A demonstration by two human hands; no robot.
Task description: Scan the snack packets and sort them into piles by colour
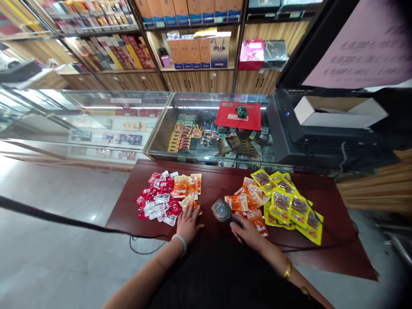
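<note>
My left hand (188, 222) lies with fingers spread on an orange snack packet (195, 207), at the lower edge of the left group. My right hand (248, 231) is wrapped round the handle of a dark barcode scanner (222, 210), whose head points away from me and shows a small blue light. Left of my left hand lies a heap of red and white snack packets (157, 197), with several orange packets (187, 186) beside it. More orange packets (243, 202) lie just beyond my right hand, partly under yellow snack packets (291, 205).
The packets rest on a dark red-brown table (128, 210). Behind it stands a glass display counter (206, 158) with a red mat (225, 116) and a computer mouse (241, 111) on top. At right are a black cash-register machine (289, 146) and an open white box (337, 120). A cable (148, 253) hangs at left.
</note>
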